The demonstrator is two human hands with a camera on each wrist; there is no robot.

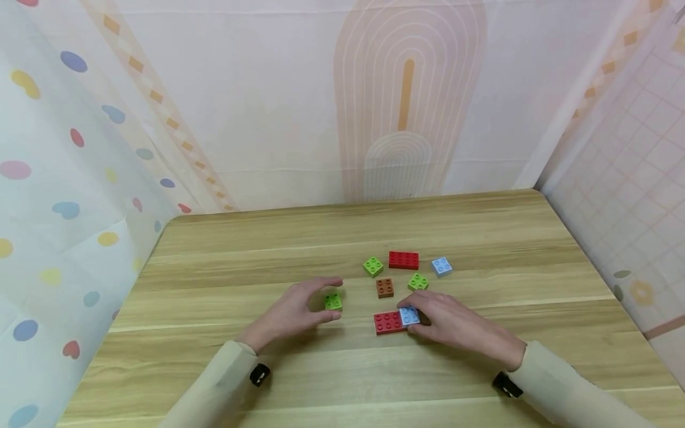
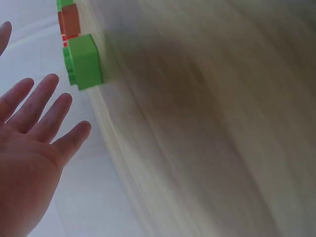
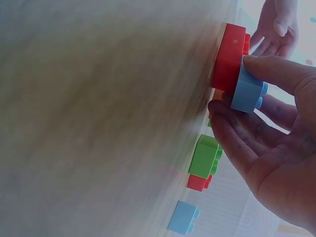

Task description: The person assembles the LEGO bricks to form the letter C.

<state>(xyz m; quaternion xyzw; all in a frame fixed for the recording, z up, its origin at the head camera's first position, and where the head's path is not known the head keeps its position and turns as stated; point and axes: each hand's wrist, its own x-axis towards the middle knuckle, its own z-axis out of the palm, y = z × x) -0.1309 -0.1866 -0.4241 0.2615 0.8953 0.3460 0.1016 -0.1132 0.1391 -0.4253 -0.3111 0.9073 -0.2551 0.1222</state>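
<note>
My right hand (image 1: 455, 324) pinches a light blue square brick (image 1: 409, 315) between thumb and fingers, over the right end of a red long brick (image 1: 386, 322) on the table. In the right wrist view the blue brick (image 3: 247, 90) overlaps the studded side of the red brick (image 3: 229, 59). My left hand (image 1: 291, 312) has thumb and fingers spread apart around a green square brick (image 1: 332, 301). The left wrist view shows that green brick (image 2: 85, 61) standing beyond the spread fingertips (image 2: 81, 129).
Behind the hands lie a brown square brick (image 1: 385, 288), two more green bricks (image 1: 373, 266), another red long brick (image 1: 404, 260) and another light blue brick (image 1: 442, 266). The wooden table (image 1: 241, 249) meets patterned cloth walls (image 1: 267, 119) at the back and sides.
</note>
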